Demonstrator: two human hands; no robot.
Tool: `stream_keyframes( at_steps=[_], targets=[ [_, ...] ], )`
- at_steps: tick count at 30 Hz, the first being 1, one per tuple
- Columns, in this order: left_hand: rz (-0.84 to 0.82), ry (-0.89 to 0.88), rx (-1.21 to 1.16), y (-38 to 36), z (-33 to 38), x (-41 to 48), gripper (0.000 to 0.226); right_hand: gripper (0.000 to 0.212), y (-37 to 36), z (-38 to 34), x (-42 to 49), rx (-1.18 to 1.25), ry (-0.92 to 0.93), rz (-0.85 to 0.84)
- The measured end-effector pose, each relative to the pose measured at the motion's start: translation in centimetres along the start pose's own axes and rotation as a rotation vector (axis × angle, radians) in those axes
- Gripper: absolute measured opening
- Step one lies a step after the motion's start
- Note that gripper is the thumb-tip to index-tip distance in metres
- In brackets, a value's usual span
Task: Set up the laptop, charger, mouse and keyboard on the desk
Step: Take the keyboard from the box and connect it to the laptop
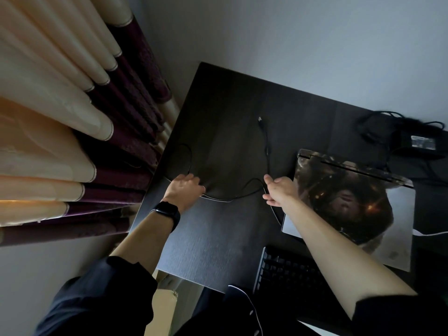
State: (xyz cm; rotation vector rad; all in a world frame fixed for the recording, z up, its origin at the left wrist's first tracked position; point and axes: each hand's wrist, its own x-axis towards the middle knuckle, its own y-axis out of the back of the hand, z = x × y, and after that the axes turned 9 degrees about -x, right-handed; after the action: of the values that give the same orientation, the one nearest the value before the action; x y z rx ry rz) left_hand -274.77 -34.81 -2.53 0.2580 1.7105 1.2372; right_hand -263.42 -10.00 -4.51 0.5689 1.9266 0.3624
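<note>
My left hand [186, 187] and my right hand [278, 190] each grip the near edge of a dark mouse pad [225, 166] spread over the left half of the black desk [206, 238]. A thin black cable [266, 151] with a USB plug [260, 119] lies across the pad and runs down to both hands. I see no mouse. The closed laptop [351, 202], its lid covered in a dark picture, lies just right of my right hand. The black keyboard [286, 270] sits at the desk's near edge under my right forearm. The charger brick [417, 144] rests at the far right.
Tangled black cords [373, 132] surround the charger. Cream and purple curtains [72, 141] hang close to the desk's left edge. A pale wall runs behind the desk. A thin white cable [244, 297] dangles by my body near the desk's front edge.
</note>
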Motion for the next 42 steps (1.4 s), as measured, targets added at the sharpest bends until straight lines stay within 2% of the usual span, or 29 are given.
stream_keyframes(
  at_steps=[4,6,9,12,14,16,19,21,23,25,27,29,31,34,36,39,42],
  targets=[
    [0.005,0.043,-0.054,-0.6,-1.6,0.2,0.036,0.031,-1.8,-0.5,2.0,-0.026,-0.008,0.069],
    [-0.010,0.081,-0.099,-0.2,-2.4,0.6,0.037,0.017,-3.1,-0.3,2.4,-0.091,0.011,0.075],
    [-0.007,0.161,-0.329,1.5,-2.4,1.1,0.044,0.009,-4.8,0.0,2.0,-0.138,0.038,0.072],
    [0.023,0.247,-0.614,3.8,-1.0,2.3,0.051,0.006,-5.6,0.5,0.6,0.081,0.052,0.008],
    [0.028,0.307,-0.562,5.3,0.4,3.6,0.046,0.015,-5.7,1.1,-0.6,0.219,0.141,0.006],
    [-0.007,0.379,-0.447,6.5,2.0,4.7,0.041,0.009,-5.5,1.8,-2.1,0.102,0.284,0.097],
    [-0.043,0.399,-0.444,8.0,4.2,6.4,0.048,0.004,-4.8,3.0,-3.8,-0.066,0.445,0.177],
    [-0.054,0.353,-0.720,9.1,5.8,7.4,0.052,0.006,-4.5,3.6,-4.5,-0.130,0.522,0.188],
    [-0.139,0.331,-1.292,10.1,7.3,7.8,0.043,0.005,-4.3,4.1,-5.1,-0.190,0.592,0.200],
    [-0.195,0.397,-1.799,10.4,8.5,7.9,0.027,0.003,-4.2,4.7,-5.2,-0.247,0.630,0.203],
    [-0.078,0.449,-1.993,10.6,9.1,8.2,0.019,0.004,-4.1,5.7,-5.2,-0.306,0.633,0.182],
    [0.049,0.417,-1.973,11.3,8.9,8.3,0.023,0.008,-4.2,6.7,-5.2,-0.343,0.612,0.153],
    [0.085,0.316,-1.921,12.6,8.4,8.0,0.030,0.010,-4.2,7.5,-5.4,-0.345,0.586,0.148],
    [-0.083,0.155,-1.958,13.8,8.0,6.2,0.037,0.011,-4.2,8.0,-5.7,-0.336,0.571,0.162],
    [-0.137,0.075,-1.907,13.3,8.2,5.1,0.032,0.010,-4.4,8.0,-5.8,-0.322,0.551,0.154],
    [0.008,0.011,-1.775,12.2,8.9,3.5,0.024,0.008,-4.5,8.1,-6.0,-0.307,0.532,0.141],
    [0.155,-0.077,-1.817,11.3,9.5,2.0,0.021,0.010,-3.6,8.1,-6.2,-0.245,0.471,0.027]
  ],
)
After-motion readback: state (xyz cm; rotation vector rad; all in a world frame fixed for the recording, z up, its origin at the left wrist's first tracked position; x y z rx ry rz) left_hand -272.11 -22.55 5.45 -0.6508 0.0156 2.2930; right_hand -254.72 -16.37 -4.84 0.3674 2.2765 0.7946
